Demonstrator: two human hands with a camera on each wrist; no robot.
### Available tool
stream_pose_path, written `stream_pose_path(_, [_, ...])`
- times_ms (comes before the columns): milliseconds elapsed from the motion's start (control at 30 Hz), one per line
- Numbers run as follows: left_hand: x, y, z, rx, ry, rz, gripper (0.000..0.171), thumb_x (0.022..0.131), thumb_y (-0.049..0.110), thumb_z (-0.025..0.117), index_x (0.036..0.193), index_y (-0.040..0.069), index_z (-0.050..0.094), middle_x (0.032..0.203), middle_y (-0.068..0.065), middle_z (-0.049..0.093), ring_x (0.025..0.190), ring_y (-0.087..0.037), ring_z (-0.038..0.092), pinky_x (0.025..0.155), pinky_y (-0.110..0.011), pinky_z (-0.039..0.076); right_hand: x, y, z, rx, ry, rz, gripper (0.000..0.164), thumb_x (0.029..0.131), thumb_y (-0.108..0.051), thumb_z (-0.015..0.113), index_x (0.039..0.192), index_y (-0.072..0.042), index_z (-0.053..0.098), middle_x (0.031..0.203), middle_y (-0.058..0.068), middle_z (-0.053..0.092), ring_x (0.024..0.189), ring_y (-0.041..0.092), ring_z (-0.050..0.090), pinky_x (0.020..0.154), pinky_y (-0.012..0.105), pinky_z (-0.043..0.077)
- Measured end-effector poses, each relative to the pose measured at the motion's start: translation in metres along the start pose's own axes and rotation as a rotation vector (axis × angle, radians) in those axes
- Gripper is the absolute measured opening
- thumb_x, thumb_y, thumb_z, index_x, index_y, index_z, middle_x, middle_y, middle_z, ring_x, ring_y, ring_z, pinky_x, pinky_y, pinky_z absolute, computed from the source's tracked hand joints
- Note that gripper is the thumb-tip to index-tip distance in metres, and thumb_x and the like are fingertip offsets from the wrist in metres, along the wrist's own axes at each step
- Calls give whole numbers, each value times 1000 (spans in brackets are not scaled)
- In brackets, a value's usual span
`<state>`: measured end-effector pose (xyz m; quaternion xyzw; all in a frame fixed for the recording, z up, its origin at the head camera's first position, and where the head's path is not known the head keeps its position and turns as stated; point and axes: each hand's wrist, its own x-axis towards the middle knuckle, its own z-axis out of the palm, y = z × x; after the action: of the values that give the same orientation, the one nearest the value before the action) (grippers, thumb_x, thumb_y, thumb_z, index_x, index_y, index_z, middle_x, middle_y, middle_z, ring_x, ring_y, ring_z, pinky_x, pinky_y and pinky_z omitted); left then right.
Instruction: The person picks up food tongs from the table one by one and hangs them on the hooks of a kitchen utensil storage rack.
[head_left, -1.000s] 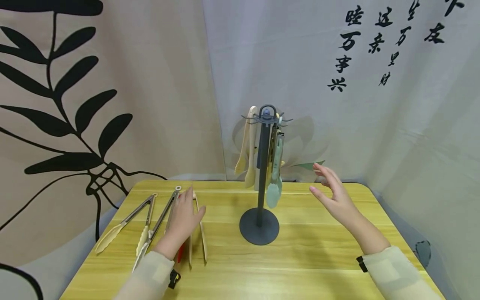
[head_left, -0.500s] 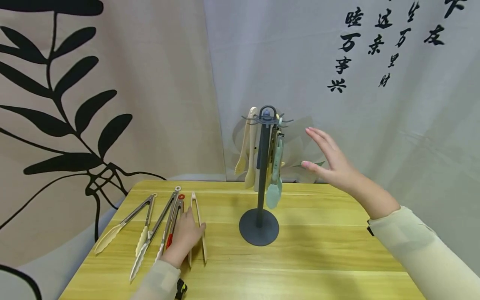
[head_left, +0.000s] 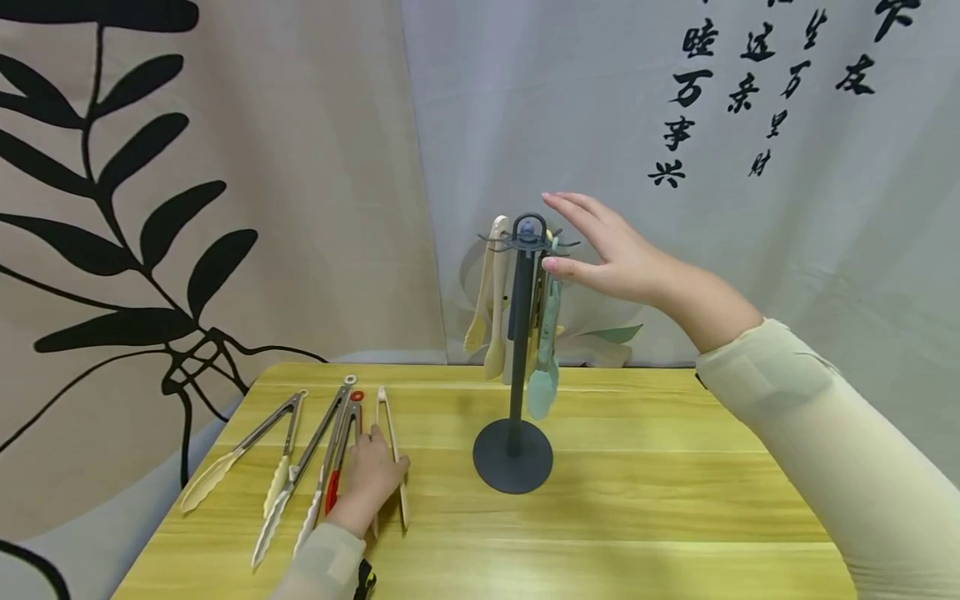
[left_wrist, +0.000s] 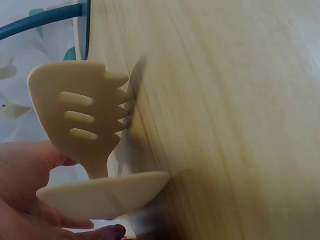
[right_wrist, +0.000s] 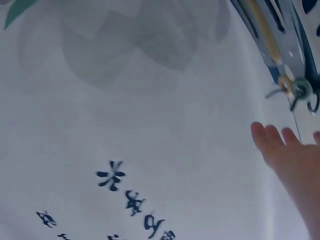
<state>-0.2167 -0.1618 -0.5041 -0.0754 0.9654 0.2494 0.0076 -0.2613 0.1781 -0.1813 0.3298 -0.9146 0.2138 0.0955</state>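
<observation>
My left hand (head_left: pixel 369 479) reaches down over cream tongs (head_left: pixel 403 500), fingers toward one arm and thumb beside the other. The left wrist view shows the tongs' slotted spatula end (left_wrist: pixel 47 90) and second paddle end (left_wrist: pixel 100 195), my hand behind them; the grip itself is hidden. The tongs' arms stay spread. My right hand (head_left: pixel 615 254) is raised with straight fingers, holding nothing, at the top of a dark grey utensil stand (head_left: pixel 517 350). In the right wrist view my fingers (right_wrist: pixel 272 137) appear apart from the stand's hooks (right_wrist: pixel 301 89).
Left of my left hand lie red-tipped tongs (head_left: pixel 332 492), metal tongs (head_left: pixel 281 508) and cream-tipped tongs (head_left: pixel 213 479). Several utensils hang on the stand, including cream ones (head_left: pixel 495 350) and a mint-green one (head_left: pixel 542 387). The wooden table (head_left: pixel 637 500) ends at a printed curtain (head_left: pixel 337 167).
My right hand has moved left and up to the stand's top. My left hand has come down and toward me onto the cream tongs. The view has shifted slightly.
</observation>
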Motion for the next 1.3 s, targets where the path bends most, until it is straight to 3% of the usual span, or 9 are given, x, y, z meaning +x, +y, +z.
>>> stream_pose_path(367, [6, 0, 7, 13, 0, -17, 83, 87, 29, 65, 142, -16, 22, 136, -40, 31, 123, -52, 36, 95, -58, 41, 27, -21, -8, -54, -120, 103, 71, 90, -52, 55, 151, -32, 23, 155, 7, 22, 141, 32, 23, 110, 59, 23])
stream_pose_path(733, [14, -1, 7, 37, -13, -31, 83, 83, 25, 71, 136, -22, 27, 124, -42, 37, 105, -49, 51, 77, -50, 53, 32, -30, -3, -60, -147, 121, 68, 89, -50, 58, 148, -26, 34, 137, 7, 42, 119, 25, 43, 99, 47, 40])
stream_pose_path(1000, [18, 0, 2, 58, -55, -39, 81, 81, 23, 73, 134, -21, 31, 120, -39, 42, 85, -40, 59, 61, -41, 53, 37, -37, 0, -107, -146, 133, 64, 91, -45, 56, 147, -22, 36, 131, 6, 48, 125, 26, 36, 103, 48, 35])
stream_pose_path(1133, [19, 0, 1, 58, -65, -40, 72, 80, 24, 74, 128, -18, 40, 111, -32, 48, 72, -30, 56, 48, -33, 47, 36, -38, 0, -158, -149, 146, 64, 91, -47, 54, 148, -23, 34, 135, 9, 46, 131, 30, 33, 106, 51, 32])
stream_pose_path(1300, [17, 0, 0, 40, -73, -43, 69, 80, 23, 74, 127, -16, 43, 105, -29, 49, 66, -26, 52, 44, -30, 43, 35, -39, 0, -211, -164, 164, 64, 91, -49, 51, 148, -25, 33, 141, 11, 42, 134, 32, 32, 108, 53, 30])
